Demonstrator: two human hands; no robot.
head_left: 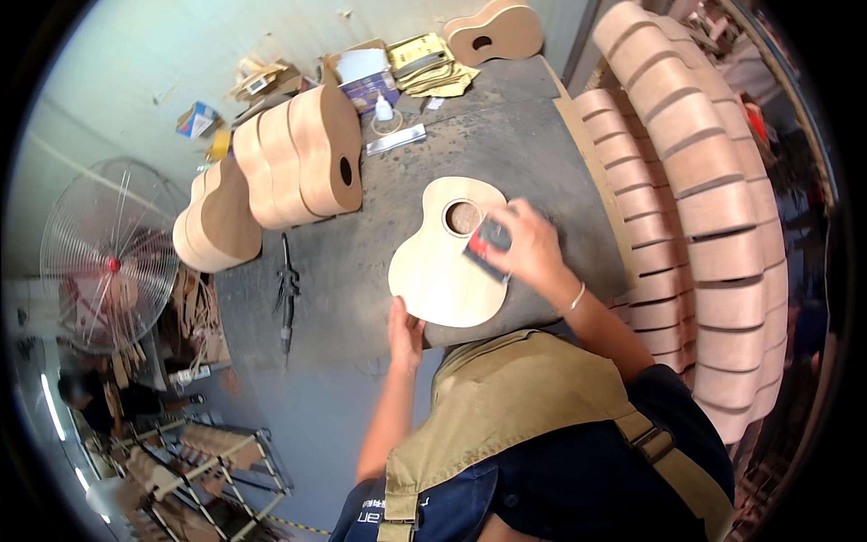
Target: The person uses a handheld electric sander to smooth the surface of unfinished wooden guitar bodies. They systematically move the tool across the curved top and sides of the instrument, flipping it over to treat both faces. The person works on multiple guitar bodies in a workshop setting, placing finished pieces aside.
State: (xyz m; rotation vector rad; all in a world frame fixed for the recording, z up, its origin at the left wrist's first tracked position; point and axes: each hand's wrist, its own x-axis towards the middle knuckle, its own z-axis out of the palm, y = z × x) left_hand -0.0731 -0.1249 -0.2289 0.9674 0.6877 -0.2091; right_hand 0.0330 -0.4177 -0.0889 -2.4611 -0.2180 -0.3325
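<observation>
A pale wooden guitar body (438, 271) lies face up on the grey worktop (334, 271), its round sound hole showing. My left hand (405, 330) grips the body's lower left edge. On the upper right of its face, beside the sound hole, my right hand (528, 244) is closed on a dark block (480, 253) with red on it, slightly blurred. A black hand tool (287, 289) lies on the worktop to the left of the body.
Stacked guitar bodies (298, 158) stand at back left, another (492, 36) at back, near yellow sheets (424, 63), boxes and a bottle (383, 108). Tall rows of bodies (722, 226) line the right. A fan (86, 244), rack (194, 479) and another person (99, 406) are at left.
</observation>
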